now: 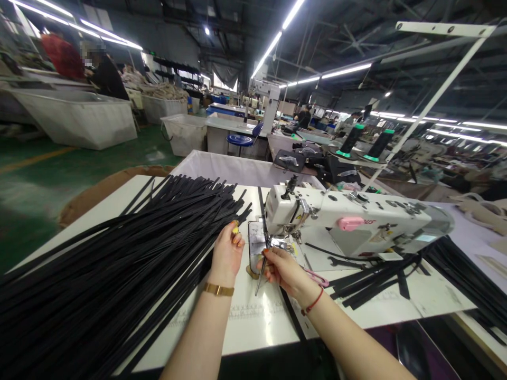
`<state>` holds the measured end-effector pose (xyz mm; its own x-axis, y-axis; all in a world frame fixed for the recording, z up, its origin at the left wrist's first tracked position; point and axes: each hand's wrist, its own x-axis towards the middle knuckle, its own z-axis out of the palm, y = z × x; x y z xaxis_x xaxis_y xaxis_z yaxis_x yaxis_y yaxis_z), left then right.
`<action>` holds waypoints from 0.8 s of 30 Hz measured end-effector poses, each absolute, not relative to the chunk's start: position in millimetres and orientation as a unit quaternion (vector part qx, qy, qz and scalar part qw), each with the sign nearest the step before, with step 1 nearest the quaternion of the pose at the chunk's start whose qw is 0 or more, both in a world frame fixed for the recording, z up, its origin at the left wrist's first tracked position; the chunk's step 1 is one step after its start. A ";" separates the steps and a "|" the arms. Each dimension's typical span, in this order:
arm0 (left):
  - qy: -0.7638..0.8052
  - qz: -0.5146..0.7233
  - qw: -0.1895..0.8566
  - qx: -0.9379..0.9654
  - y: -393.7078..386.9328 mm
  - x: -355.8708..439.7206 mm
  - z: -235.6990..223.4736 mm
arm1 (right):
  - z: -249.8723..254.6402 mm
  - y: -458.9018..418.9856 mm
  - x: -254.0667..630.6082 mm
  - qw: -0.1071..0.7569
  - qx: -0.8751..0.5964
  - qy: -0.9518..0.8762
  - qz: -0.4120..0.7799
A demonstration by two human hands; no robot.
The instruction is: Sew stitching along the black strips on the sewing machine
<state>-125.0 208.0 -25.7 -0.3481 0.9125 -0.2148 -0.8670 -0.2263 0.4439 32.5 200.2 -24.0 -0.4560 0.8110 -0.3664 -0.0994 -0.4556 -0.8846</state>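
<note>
In the head view, the left hand point(226, 250) curled beside black strips point(150, 237) heaped on the surface point(251, 330); whether it gripped anything was unclear. The right hand point(284, 270) pinched a slim tool point(260, 281) near the sewing machine point(317, 208). The strips seemed light, pliable, best taken near their ends.

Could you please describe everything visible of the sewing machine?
The sewing machine has a white, metal-looking body with a long horizontal arm, its needle end towards the picture's left. Knobs and shiny fittings dot its top and front. A pink piece sits on its front, a pale panel near the right end. It stands upright on the white table; the right hand is near its needle end, contact unclear.
</note>
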 end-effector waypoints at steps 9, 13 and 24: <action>0.252 0.781 0.570 0.044 208.9 -123.0 -26.5 | -34.8 201.0 24.8 0.357 -0.407 -0.428 0.724; 0.256 0.779 0.570 0.046 208.8 -122.1 -26.5 | -33.8 198.1 24.1 0.358 -0.402 -0.434 0.722; 0.262 0.778 0.568 0.056 209.5 -120.9 -28.8 | -36.0 198.8 26.1 0.362 -0.403 -0.443 0.714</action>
